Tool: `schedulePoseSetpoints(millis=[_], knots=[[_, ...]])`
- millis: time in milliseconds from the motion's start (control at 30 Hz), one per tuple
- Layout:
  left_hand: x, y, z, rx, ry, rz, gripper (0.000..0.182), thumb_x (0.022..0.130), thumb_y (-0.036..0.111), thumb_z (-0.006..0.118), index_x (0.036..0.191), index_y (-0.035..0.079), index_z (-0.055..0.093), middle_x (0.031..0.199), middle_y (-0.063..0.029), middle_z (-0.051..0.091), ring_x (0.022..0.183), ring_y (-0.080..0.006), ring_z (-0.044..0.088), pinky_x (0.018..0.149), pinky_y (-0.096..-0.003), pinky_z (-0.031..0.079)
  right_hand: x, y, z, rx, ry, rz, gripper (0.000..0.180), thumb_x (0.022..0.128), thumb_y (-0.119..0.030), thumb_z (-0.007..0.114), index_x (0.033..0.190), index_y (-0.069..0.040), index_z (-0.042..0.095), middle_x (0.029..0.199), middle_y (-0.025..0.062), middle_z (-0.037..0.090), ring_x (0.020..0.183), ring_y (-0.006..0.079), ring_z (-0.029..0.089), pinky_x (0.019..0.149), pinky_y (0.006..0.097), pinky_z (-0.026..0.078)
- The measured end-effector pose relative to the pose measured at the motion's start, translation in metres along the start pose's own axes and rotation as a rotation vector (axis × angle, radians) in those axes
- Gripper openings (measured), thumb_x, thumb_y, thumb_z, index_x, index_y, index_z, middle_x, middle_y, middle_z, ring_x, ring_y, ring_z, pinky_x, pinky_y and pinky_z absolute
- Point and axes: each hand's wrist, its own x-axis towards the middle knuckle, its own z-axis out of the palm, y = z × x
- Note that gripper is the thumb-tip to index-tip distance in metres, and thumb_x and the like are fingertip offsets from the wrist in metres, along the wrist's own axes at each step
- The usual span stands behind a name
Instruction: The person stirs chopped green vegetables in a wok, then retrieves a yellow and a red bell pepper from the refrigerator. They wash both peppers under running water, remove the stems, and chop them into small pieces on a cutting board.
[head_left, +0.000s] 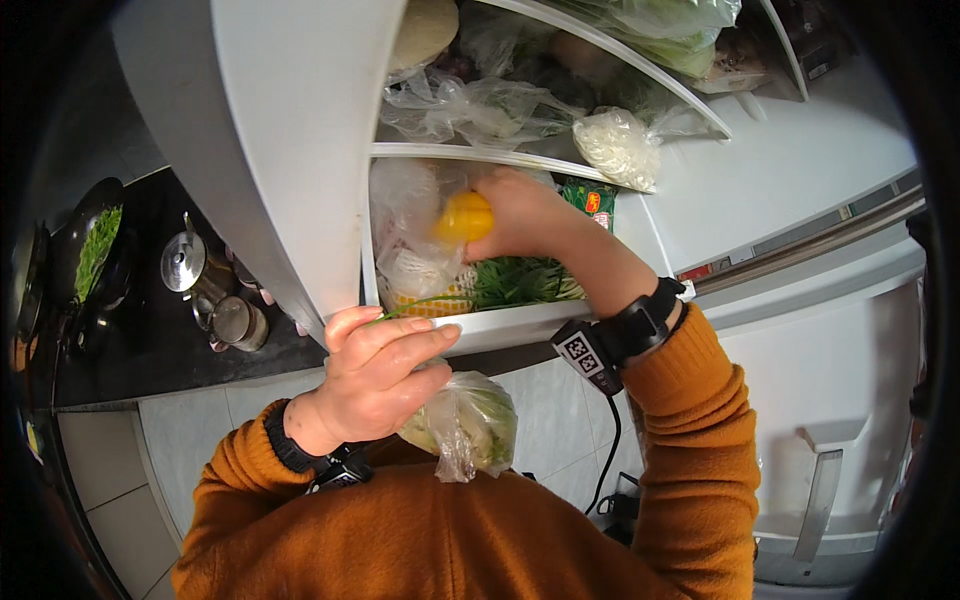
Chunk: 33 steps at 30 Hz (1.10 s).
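My right hand (514, 214) reaches into an open refrigerator drawer (517, 322), its fingers around a yellow bell pepper (466, 217) that looks blurred. Under that forearm lie bunched long green leaves (517, 283), probably chives. My left hand (379, 375) is at the drawer's front rim, fingertips over the edge. From its palm side hangs a knotted clear plastic bag of pale green vegetables (472, 427); the grip itself is hidden. One thin green stalk (427, 298) runs from near the left fingers across the drawer front.
In the drawer are clear plastic bags (409, 202), a yellow-and-white patterned item (442, 300) and a green printed packet (589, 201). Bagged food fills the shelf above, where a white-filled bag (619, 146) overhangs. The fridge door (810, 375) stands open at right; a wok (97, 240) sits left.
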Motion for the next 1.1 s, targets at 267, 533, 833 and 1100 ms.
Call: schedulePoseSetpoints(millis=[267, 533, 833, 1100], knots=[[0.0, -0.002, 0.003, 0.014, 0.017, 0.019, 0.011, 0.063, 0.015, 0.063, 0.073, 0.016, 0.066, 0.107, 0.0012, 0.064, 0.101, -0.0164, 0.053, 0.093, -0.0377, 0.031, -0.06, 0.019, -0.048, 0.529, 0.098, 0.123, 0.069, 0.057, -0.006, 0.08, 0.121, -0.007, 0.053, 0.115, 0.0078, 0.058, 0.108, 0.0211, 0.055, 0.092, 0.0315, 0.045], [0.004, 0.003, 0.004, 0.043, 0.015, -0.002, 0.011, 0.064, 0.014, 0.066, 0.075, 0.016, 0.064, 0.109, 0.002, 0.062, 0.101, -0.0165, 0.052, 0.093, -0.0382, 0.03, -0.119, 0.038, -0.043, 1.544, 0.31, 0.333, 0.056, 0.078, 0.0, 0.063, 0.131, -0.001, 0.042, 0.118, 0.0106, 0.056, 0.105, 0.0208, 0.057, 0.091, 0.031, 0.048], [0.003, 0.005, 0.003, 0.04, 0.016, 0.004, 0.015, 0.065, 0.012, 0.065, 0.079, 0.013, 0.063, 0.11, -0.0005, 0.061, 0.101, -0.0199, 0.052, 0.091, -0.0408, 0.032, -0.133, 0.039, -0.039, 1.661, 0.292, 0.231, 0.052, 0.084, -0.004, 0.061, 0.131, -0.003, 0.04, 0.12, 0.0112, 0.054, 0.107, 0.0219, 0.055, 0.088, 0.0387, 0.051], [0.005, 0.006, 0.0, 0.007, 0.0, -0.002, 0.013, 0.065, 0.013, 0.064, 0.078, 0.013, 0.064, 0.11, -0.002, 0.062, 0.1, -0.0214, 0.052, 0.089, -0.0416, 0.033, -0.127, 0.05, -0.035, 1.286, 0.226, 0.461, 0.052, 0.08, -0.012, 0.068, 0.126, -0.001, 0.047, 0.111, 0.0096, 0.059, 0.094, 0.0168, 0.06, 0.073, 0.0285, 0.052]])
